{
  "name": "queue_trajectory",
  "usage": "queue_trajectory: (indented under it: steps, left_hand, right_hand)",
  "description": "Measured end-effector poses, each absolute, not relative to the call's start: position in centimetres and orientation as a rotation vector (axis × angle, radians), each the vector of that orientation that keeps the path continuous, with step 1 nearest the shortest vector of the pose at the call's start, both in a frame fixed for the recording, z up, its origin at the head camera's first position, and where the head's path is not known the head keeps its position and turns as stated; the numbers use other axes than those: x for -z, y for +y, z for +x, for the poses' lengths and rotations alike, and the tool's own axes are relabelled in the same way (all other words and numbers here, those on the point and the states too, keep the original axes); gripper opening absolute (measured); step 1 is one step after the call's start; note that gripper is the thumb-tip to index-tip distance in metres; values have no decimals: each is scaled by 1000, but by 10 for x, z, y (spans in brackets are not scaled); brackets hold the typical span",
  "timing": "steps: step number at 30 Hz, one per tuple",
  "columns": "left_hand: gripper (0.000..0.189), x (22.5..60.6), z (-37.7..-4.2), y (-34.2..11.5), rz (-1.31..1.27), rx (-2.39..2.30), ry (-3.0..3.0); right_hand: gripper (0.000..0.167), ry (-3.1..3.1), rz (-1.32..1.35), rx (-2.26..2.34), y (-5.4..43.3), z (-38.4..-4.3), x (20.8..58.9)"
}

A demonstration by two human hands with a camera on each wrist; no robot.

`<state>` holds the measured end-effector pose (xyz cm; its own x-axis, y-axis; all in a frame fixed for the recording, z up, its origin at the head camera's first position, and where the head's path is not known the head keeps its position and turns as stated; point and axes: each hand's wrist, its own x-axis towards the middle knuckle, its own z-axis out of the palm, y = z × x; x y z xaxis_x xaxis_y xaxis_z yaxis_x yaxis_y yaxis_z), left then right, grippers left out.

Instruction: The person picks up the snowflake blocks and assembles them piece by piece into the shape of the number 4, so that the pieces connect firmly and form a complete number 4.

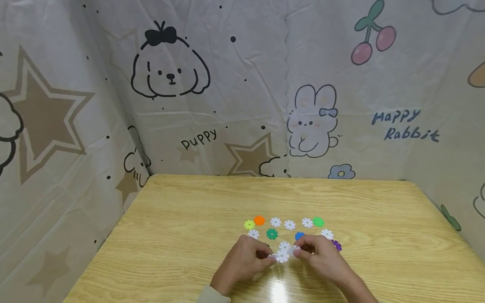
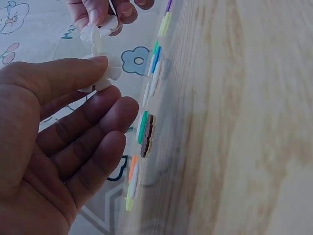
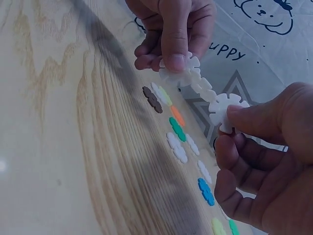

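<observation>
Above the table, both hands hold a small chain of white notched plastic discs (image 1: pixel 282 256). My left hand (image 1: pixel 250 257) pinches the disc at one end between thumb and fingertip; in the left wrist view its other fingers curl loosely. With thumb and forefinger, my right hand (image 1: pixel 321 256) grips the white disc (image 3: pixel 224 111) at the other end. Between them, a white disc (image 3: pixel 200 84) stands edge-on, slotted into the end ones. How deep the slots are pushed together cannot be told. Fingertips cover part of each held disc.
Loose discs lie on the wooden table (image 1: pixel 182 210) beyond the hands: orange (image 1: pixel 259 220), yellow (image 1: pixel 249 224), dark green (image 1: pixel 272 234), light green (image 1: pixel 318 221), blue (image 1: pixel 299 236), purple (image 1: pixel 337 245), brown (image 3: pixel 152 100) and several white. A printed cloth (image 1: pixel 242 118) hangs behind the table.
</observation>
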<state>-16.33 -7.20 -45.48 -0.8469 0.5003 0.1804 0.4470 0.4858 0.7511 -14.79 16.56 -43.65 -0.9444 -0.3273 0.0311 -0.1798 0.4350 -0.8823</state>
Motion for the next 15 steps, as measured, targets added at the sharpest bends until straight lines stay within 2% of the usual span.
queue_trajectory:
  steps: [10,15]
  left_hand:
    - [9,454,-162,-73,881,-1392,2609]
    - [15,453,-161,-74,910,-1396,2633]
  right_hand:
    - [9,2533,-464,1569,163,-148,438]
    - [6,2563,-427,1587,159,-147,440]
